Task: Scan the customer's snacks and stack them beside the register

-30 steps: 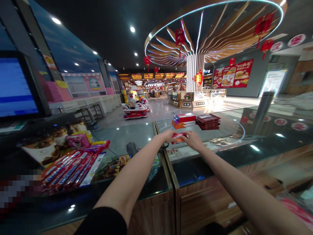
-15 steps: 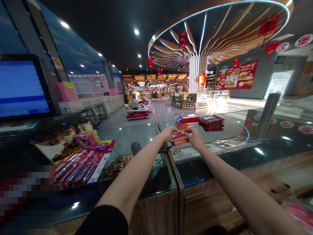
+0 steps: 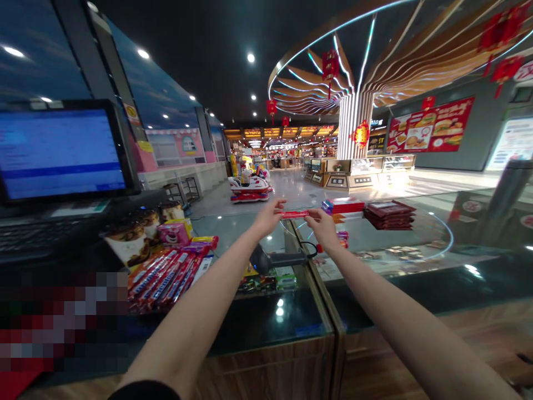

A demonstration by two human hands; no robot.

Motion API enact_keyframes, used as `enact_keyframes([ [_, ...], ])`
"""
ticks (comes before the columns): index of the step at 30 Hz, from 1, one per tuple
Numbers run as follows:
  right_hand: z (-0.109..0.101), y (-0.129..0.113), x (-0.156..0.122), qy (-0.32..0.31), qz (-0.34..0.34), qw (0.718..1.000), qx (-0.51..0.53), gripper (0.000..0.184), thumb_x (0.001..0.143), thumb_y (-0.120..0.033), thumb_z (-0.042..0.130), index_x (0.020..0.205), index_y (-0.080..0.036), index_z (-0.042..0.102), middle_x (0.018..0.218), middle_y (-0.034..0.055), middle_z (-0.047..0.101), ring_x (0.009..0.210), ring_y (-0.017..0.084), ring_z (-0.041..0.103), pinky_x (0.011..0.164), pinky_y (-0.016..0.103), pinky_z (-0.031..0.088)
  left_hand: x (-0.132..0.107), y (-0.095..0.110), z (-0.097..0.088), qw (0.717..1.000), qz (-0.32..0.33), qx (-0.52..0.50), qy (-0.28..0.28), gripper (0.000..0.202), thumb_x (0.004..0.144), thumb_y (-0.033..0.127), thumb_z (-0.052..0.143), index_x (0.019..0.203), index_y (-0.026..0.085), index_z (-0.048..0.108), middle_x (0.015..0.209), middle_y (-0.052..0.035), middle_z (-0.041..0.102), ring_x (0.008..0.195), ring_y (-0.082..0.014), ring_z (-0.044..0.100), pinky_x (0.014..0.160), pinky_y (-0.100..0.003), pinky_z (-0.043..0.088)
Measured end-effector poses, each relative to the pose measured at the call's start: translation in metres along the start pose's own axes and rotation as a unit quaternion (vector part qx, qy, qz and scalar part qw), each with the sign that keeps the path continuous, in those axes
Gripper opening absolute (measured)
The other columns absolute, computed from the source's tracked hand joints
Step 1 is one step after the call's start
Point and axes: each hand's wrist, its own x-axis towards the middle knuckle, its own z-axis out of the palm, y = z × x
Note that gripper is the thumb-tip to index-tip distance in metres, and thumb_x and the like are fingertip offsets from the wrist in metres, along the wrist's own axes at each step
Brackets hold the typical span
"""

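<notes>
Both my hands hold one thin red candy bar (image 3: 294, 214) level above the glass counter (image 3: 266, 311). My left hand (image 3: 267, 215) pinches its left end and my right hand (image 3: 322, 226) pinches its right end. Below my right hand a few small colourful packs (image 3: 342, 239) lie on the glass. A black barcode scanner (image 3: 275, 259) rests on the counter under my hands. Behind the bar sit a stack of red and blue flat boxes (image 3: 342, 206) and a stack of dark red packs (image 3: 389, 214).
On the left stand a monitor with a blue screen (image 3: 60, 153), snack cups (image 3: 125, 244), a pink box (image 3: 174, 233) and a fan of red wafer packs (image 3: 164, 272). A dark post (image 3: 499, 203) rises at the right. A mall hall with a kiddie ride (image 3: 250, 189) lies beyond.
My hands lifted the red bar off the counter and carried it up and slightly left. An orange pack stayed down on the glass. The view swung right to left.
</notes>
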Motion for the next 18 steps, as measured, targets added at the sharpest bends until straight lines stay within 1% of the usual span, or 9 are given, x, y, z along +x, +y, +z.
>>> enact_keyframes([
  [3, 0.027, -0.006, -0.001, -0.014, 0.008, 0.999, 0.042, 0.035, 0.076, -0.034, 0.061, 0.104, -0.013, 0.066, 0.1, 0.0103, 0.072, 0.088, 0.02, 0.067, 0.082, 0.037, 0.054, -0.006, -0.019, -0.018, 0.997, -0.02, -0.048, 0.053, 0.048, 0.074, 0.001, 0.057, 0.12, 0.018, 0.057, 0.11, -0.0086, 0.062, 0.085, -0.0133, 0.065, 0.07, -0.025, 0.056],
  [7, 0.054, -0.013, -0.006, -0.043, 0.018, 0.997, 0.068, 0.036, 0.073, -0.033, 0.061, 0.103, -0.013, 0.066, 0.097, 0.0099, 0.073, 0.086, 0.019, 0.068, 0.081, 0.035, 0.054, -0.02, -0.036, -0.035, 0.982, -0.08, -0.118, 0.123, 0.04, 0.077, 0.009, 0.063, 0.116, 0.015, 0.056, 0.106, -0.0087, 0.061, 0.07, -0.0091, 0.063, 0.065, -0.026, 0.057],
  [9, 0.064, -0.017, -0.008, -0.067, 0.027, 0.995, 0.065, 0.036, 0.074, -0.033, 0.06, 0.103, -0.013, 0.068, 0.094, 0.0093, 0.073, 0.082, 0.019, 0.067, 0.078, 0.034, 0.054, -0.027, -0.043, -0.042, 0.969, -0.11, -0.144, 0.165, 0.036, 0.074, 0.012, 0.067, 0.109, 0.013, 0.057, 0.103, -0.0085, 0.062, 0.067, -0.0088, 0.063, 0.062, -0.026, 0.058],
  [11, 0.072, -0.022, -0.01, -0.091, 0.038, 0.993, 0.062, 0.036, 0.075, -0.032, 0.058, 0.103, -0.012, 0.069, 0.091, 0.0086, 0.073, 0.079, 0.018, 0.067, 0.075, 0.033, 0.054, -0.033, -0.051, -0.048, 0.958, -0.127, -0.159, 0.203, 0.029, 0.072, 0.016, 0.071, 0.098, 0.011, 0.059, 0.097, -0.0072, 0.064, 0.067, -0.0098, 0.063, 0.062, -0.027, 0.059],
  [13, 0.08, -0.026, -0.011, -0.118, 0.053, 0.989, 0.068, 0.033, 0.078, -0.03, 0.055, 0.103, -0.013, 0.069, 0.089, 0.0079, 0.073, 0.08, 0.018, 0.067, 0.074, 0.032, 0.054, -0.039, -0.06, -0.053, 0.951, -0.131, -0.17, 0.224, 0.021, 0.072, 0.021, 0.071, 0.087, 0.011, 0.062, 0.087, -0.005, 0.066, 0.069, -0.0111, 0.063, 0.065, -0.028, 0.059],
  [15, 0.087, -0.031, -0.012, -0.146, 0.077, 0.983, 0.08, 0.032, 0.081, -0.03, 0.053, 0.102, -0.014, 0.07, 0.092, 0.0083, 0.073, 0.085, 0.018, 0.068, 0.074, 0.03, 0.054, -0.046, -0.069, -0.057, 0.945, -0.135, -0.182, 0.235, 0.017, 0.073, 0.025, 0.069, 0.082, 0.011, 0.065, 0.08, -0.0037, 0.067, 0.072, -0.0124, 0.064, 0.069, -0.028, 0.059],
  [18, 0.093, -0.038, -0.012, -0.178, 0.118, 0.974, 0.074, 0.035, 0.087, -0.038, 0.049, 0.1, -0.014, 0.071, 0.097, 0.0105, 0.074, 0.09, 0.02, 0.069, 0.075, 0.03, 0.053, -0.056, -0.081, -0.06, 0.937, -0.149, -0.195, 0.248, 0.018, 0.08, 0.028, 0.061, 0.084, 0.012, 0.069, 0.084, -0.0052, 0.071, 0.076, -0.0137, 0.067, 0.073, -0.029, 0.059],
])
